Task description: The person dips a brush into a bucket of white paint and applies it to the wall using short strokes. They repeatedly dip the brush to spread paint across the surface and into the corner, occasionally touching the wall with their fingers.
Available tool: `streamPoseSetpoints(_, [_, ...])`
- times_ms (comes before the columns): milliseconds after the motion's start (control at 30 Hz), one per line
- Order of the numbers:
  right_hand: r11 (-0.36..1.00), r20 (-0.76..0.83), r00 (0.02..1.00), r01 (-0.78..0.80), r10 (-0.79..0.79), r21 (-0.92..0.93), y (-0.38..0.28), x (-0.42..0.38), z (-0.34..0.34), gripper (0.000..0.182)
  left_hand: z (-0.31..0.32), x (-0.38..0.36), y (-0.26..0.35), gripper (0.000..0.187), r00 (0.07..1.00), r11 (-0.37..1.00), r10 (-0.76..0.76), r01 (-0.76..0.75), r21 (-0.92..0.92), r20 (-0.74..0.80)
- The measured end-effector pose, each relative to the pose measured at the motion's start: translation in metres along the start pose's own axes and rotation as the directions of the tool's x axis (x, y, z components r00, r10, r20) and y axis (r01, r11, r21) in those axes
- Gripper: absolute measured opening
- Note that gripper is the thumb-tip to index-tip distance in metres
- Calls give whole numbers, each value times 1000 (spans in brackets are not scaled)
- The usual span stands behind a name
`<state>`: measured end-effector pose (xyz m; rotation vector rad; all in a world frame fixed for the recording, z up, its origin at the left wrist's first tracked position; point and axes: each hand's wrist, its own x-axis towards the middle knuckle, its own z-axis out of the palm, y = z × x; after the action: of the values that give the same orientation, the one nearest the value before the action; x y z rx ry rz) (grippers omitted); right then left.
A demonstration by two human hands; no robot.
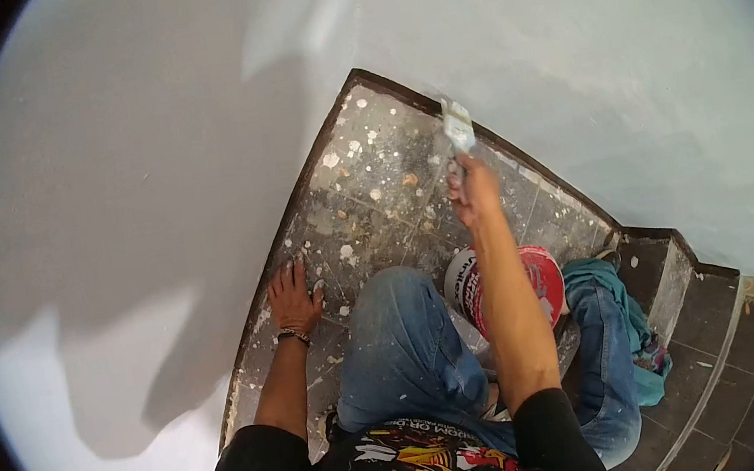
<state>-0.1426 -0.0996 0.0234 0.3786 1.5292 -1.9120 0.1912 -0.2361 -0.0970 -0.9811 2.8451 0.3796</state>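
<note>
My right hand [477, 189] is closed around the handle of a paintbrush [458, 126]. The brush head, coated in pale paint, points up at the dark skirting [516, 153] where the right wall meets the floor. My left hand [294, 299] lies flat on the tiled floor, fingers spread, close to the left wall's skirting. Under my right forearm stands a red and white paint bucket [464, 283], partly hidden by the arm.
White paint spots dot the landing floor [365, 209]. Stairs [689, 358] go down at the right, beside a teal cloth [651, 378] by my leg. Pale walls [131, 198] rise on both sides and meet at the far corner.
</note>
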Motion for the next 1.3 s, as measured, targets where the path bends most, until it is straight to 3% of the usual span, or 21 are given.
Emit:
streamPoseSetpoints(167, [993,87,996,-27,36,-111,3,-24,15,11,-4,-3,-3,75,1000,1000,18,-17,14,-20])
streamPoseSetpoints(300, [997,132,989,-63,70,-54,9,-1,-2,14,0,0,-6,74,999,999,23,-24,-25,-35])
streamPoseSetpoints(533, [1000,20,1000,14,-14,11,-10,9,-1,13,-6,1,-1,74,1000,1000,-1,0,-17,-19])
streamPoseSetpoints(1300, [998,98,995,-21,15,66,-14,-5,-14,12,-6,2,-3,70,1000,1000,8,-8,-10,18])
